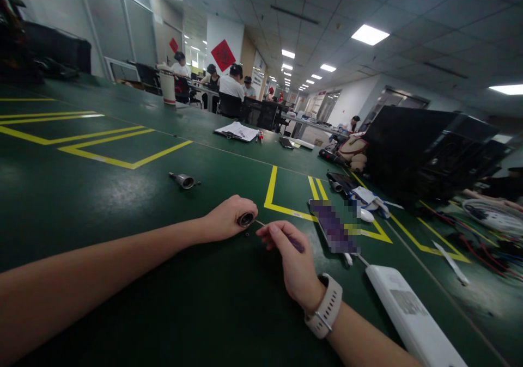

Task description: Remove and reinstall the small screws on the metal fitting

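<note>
My left hand [229, 218] is closed around a round metal part [245, 220], its open ring end turned toward me. My right hand [288, 247] holds a thin tool with a dark purple handle [296, 243]; the slim shaft points left and its tip is at the metal part. A tiny nut-like piece [247, 234] lies on the green table just below my left hand. Farther back on the left, a second metal part [184, 181] with a cup-shaped end lies on its side, apart from both hands.
A phone [333, 225] and a white power strip [412, 312] lie to the right. Beyond are a white mouse [365, 214], a clipboard with papers [239, 131], a cup [167, 86], cables [482, 247] and a large black box [417, 144]. People sit in the background.
</note>
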The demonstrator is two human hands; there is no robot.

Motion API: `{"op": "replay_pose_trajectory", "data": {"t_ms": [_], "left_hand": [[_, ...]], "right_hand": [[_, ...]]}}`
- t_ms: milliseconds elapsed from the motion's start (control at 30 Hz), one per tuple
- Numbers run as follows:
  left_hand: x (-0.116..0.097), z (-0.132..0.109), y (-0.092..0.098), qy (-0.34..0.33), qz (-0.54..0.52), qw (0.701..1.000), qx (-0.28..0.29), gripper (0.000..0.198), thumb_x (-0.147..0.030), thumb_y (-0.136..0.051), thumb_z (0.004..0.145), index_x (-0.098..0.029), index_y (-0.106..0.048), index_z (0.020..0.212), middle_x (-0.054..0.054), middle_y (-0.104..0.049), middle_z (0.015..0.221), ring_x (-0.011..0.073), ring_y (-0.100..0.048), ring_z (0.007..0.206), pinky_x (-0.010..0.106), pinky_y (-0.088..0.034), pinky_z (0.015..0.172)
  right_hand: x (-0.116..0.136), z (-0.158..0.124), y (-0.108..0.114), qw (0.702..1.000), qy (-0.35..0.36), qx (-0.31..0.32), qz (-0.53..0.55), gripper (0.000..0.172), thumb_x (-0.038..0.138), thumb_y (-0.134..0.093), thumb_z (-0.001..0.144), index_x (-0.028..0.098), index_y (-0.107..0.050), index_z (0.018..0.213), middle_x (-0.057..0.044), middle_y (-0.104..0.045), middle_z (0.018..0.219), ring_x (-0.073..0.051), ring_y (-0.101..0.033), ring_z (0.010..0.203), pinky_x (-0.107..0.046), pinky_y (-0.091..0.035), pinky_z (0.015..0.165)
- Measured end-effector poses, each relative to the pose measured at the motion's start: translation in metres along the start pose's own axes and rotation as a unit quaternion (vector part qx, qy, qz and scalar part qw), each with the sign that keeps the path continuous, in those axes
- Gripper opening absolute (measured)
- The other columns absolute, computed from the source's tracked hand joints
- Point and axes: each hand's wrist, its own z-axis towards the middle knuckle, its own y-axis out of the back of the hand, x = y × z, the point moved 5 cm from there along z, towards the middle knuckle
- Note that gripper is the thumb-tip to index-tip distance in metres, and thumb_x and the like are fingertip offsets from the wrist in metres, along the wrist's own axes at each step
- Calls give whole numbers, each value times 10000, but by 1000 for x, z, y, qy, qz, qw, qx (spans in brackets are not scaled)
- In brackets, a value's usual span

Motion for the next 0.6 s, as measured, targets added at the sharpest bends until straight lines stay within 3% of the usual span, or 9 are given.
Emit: {"op": "replay_pose_trajectory", "data": {"t_ms": [100,333,467,600], "left_hand": [[-3,-1,0,-2,32,999,14,110,-55,-511,728,-159,-547,729,-9,-576,715,151,-546,732,283,-353,712],[-2,-1,0,-15,-3,1000,-3,79,-85,-521,729,-161,-524,710,-24,-549,678,133,-522,671,265,-354,683],[2,1,-1,-18,-46,999,-11,69,-147,-529,756,-162,-510,691,-34,-528,650,116,-507,630,237,-358,640],[7,1,-1,6,-20,1000,-15,73,-155,-526,760,-159,-514,688,-25,-545,663,120,-513,633,240,-361,637]], "right_hand": [[-2,0,-2,1000,-6,12,-25,192,327,-555,826,182,-678,801,-44,-664,830,-161,-561,748,-294,-420,651],[-4,6,0,991,-58,6,119,170,290,-583,790,156,-665,724,-52,-675,765,-151,-556,705,-280,-399,638],[-3,5,0,989,-60,16,132,167,284,-570,800,160,-664,740,-55,-684,790,-150,-558,711,-285,-396,650],[-5,4,1,992,-45,2,121,164,301,-558,817,180,-655,763,-43,-677,816,-152,-559,734,-287,-403,655]]}}
